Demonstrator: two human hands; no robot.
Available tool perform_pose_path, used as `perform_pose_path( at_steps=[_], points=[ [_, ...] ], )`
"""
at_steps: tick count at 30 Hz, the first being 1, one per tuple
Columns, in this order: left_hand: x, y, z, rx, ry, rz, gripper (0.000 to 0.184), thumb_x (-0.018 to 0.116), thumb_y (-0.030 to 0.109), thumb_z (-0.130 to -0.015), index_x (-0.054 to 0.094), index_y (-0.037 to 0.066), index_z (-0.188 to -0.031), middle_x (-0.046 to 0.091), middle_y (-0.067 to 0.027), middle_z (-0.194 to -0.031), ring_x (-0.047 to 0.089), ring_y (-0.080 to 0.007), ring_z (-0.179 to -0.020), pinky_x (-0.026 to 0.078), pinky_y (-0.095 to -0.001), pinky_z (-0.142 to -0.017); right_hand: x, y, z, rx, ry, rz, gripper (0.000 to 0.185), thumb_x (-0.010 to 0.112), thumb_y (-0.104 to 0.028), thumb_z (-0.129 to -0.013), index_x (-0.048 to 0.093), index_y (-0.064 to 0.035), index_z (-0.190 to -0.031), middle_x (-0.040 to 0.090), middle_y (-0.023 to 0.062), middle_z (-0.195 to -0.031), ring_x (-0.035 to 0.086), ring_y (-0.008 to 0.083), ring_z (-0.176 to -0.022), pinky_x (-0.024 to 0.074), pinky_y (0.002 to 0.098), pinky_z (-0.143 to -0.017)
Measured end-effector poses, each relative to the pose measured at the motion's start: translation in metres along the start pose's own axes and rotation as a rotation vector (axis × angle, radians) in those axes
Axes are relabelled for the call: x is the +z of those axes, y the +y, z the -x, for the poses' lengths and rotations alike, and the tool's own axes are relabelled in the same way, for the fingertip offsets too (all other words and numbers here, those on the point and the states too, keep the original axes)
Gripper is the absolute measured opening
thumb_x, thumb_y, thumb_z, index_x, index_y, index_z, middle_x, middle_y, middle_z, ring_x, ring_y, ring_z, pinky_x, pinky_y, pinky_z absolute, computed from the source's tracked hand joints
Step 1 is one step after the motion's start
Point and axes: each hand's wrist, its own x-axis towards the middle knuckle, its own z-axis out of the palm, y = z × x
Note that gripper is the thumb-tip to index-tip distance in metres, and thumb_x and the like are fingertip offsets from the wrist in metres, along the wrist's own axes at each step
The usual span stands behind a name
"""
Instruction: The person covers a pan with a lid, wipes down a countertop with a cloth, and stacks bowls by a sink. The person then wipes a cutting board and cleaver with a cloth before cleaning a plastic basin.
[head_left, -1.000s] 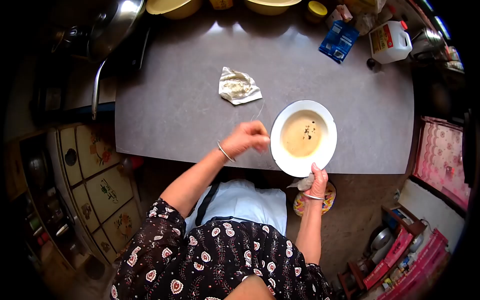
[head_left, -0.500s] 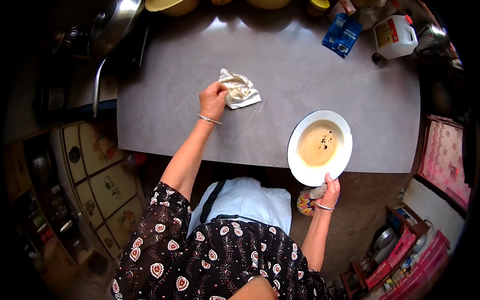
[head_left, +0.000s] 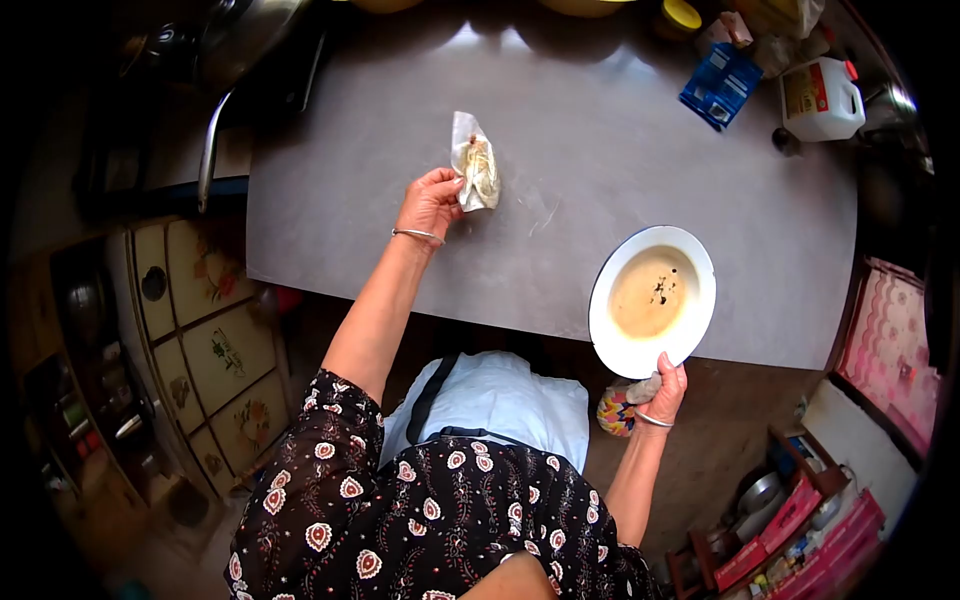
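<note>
My left hand (head_left: 433,203) pinches the near edge of a crumpled, whitish paper wrapper (head_left: 475,165) stained yellow-brown; whether anything lies in its folds I cannot tell. In my right hand (head_left: 665,392) is the rim of a white enamel bowl (head_left: 690,332), thumb on top and fingers hidden beneath. The bowl tilts a little over the table's front edge. Cloudy beige liquid (head_left: 640,295) with several dark specks fills its bottom. A greyish lump, perhaps a cloth (head_left: 643,390), shows beside that thumb.
The grey table (head_left: 400,290) spreads before me. At its back right are a blue packet (head_left: 720,85), a white jug with a red cap (head_left: 822,100) and a yellow-lidded jar (head_left: 678,18). A pan with a long handle (head_left: 210,150) stands at the left.
My left hand has lifted and turned the wrapper, which now looks narrower and more upright. My right hand still holds the bowl; the view has shifted slightly.
</note>
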Motion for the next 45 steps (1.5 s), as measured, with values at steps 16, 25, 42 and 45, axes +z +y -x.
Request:
perform_pose_path(
  at_steps=[16, 25, 42, 45],
  points=[
    [-0.008, -0.024, 0.001, 0.736, 0.265, -1.484, 0.012, 0.063, 0.005, -0.065, 0.058, 0.006, -0.075, 0.054, -0.0085, -0.092, 0.05, -0.0273, -0.091, 0.045, -0.0374, -0.074, 0.011, -0.001, -0.005, 0.032, -0.037, 0.043, 0.034, 0.056, -0.008, -0.081, 0.051, 0.0049, -0.111, 0.059, 0.0093, -0.105, 0.057, 0.0165, -0.093, 0.0439, 0.0277, -0.083],
    [0.017, -0.042, -0.025, 0.672, 0.242, -1.447, 0.035, 0.065, 0.005, -0.066, 0.059, 0.015, -0.099, 0.053, -0.0088, -0.102, 0.05, -0.0287, -0.095, 0.048, -0.0381, -0.073, 0.012, -0.002, -0.005, 0.048, -0.034, 0.039, 0.034, 0.056, -0.009, -0.08, 0.051, 0.0049, -0.111, 0.059, 0.0093, -0.104, 0.057, 0.0171, -0.092, 0.0444, 0.0284, -0.083],
    [0.033, -0.054, 0.049, -0.09, -0.26, -0.121, 0.024, 0.056, -0.003, -0.075, 0.052, 0.008, -0.095, 0.054, -0.001, -0.091, 0.054, -0.0125, -0.085, 0.047, -0.0272, -0.076, 0.014, -0.005, -0.004, 0.01, -0.046, 0.045, 0.035, 0.054, -0.01, -0.082, 0.049, 0.0058, -0.112, 0.058, 0.0111, -0.105, 0.058, 0.0198, -0.095, 0.0451, 0.031, -0.085],
    [0.019, -0.035, 0.042, -0.045, -0.195, -0.016, 0.027, 0.059, -0.002, -0.075, 0.051, 0.008, -0.098, 0.054, -0.0005, -0.092, 0.053, -0.0098, -0.086, 0.046, -0.0265, -0.079, 0.013, -0.003, -0.006, 0.035, -0.05, 0.06, 0.033, 0.054, -0.009, -0.082, 0.05, 0.0057, -0.111, 0.058, 0.011, -0.104, 0.058, 0.0196, -0.094, 0.0456, 0.0309, -0.085]
  ],
)
